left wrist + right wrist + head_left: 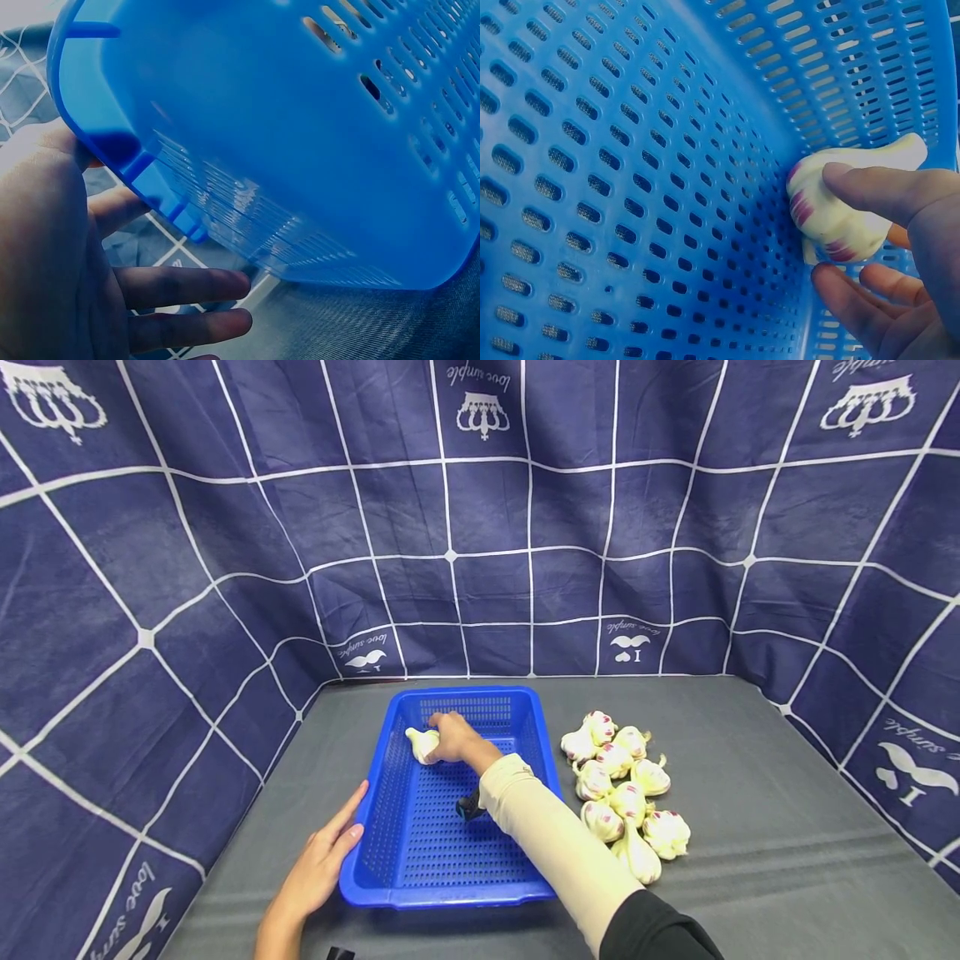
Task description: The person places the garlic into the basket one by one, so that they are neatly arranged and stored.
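A blue perforated plastic basket (450,897) stands on the grey table. Inside it, near the far left corner, my right hand (453,739) holds a garlic bulb (422,745). In the right wrist view the thumb lies on the purple-streaked garlic bulb (829,202), with the other fingers below it, close to the basket wall (810,67). My left hand (318,864) is at the basket's left rim, index finger and thumb against it. Seen from the left wrist, the lower fingers (187,289) of that hand stretch out straight beneath the rim.
To the right of the basket lies a group of several garlic bulbs (626,797) on the table (765,827). A dark blue curtain (570,510) with white lines hangs around the back and sides. A small black device (470,806) shows beneath the right wrist.
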Motion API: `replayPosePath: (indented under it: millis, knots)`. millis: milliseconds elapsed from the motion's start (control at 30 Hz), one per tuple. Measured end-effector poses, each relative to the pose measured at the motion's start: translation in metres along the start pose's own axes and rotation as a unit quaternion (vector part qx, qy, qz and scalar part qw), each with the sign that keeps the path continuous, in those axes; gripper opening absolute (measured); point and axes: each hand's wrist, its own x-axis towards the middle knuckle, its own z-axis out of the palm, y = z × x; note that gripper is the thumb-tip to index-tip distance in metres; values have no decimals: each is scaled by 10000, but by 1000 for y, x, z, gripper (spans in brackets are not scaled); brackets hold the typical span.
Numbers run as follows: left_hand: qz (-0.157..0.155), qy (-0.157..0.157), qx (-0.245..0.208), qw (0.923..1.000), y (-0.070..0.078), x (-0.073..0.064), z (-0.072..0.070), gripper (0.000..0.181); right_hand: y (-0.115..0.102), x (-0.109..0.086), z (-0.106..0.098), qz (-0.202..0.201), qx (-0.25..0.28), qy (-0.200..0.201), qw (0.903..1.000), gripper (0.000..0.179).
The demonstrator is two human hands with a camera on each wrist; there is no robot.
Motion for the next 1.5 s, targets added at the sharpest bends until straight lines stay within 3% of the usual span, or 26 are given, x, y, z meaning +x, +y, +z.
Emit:
replayPosePath:
  millis: [400,800,1000,1233,1500]
  knots:
    - [6,59,45,10000,2,-1,0,49,1,-5,-14,-138,-188,-21,9997,67]
    - [118,10,-153,9998,-2,-1,0,48,10,-12,-32,-241,333,91,9991,57]
    - [85,41,-19,10000,-1,0,0,48,10,-16,-46,-308,727,286,9965,57]
    - [9,-12,-35,10000,-2,1,1,49,13,-21,-61,-199,1470,361,9883,55]
    - [60,-26,-155,9999,-5,0,0,50,23,-26,-74,-144,2517,465,9666,56]
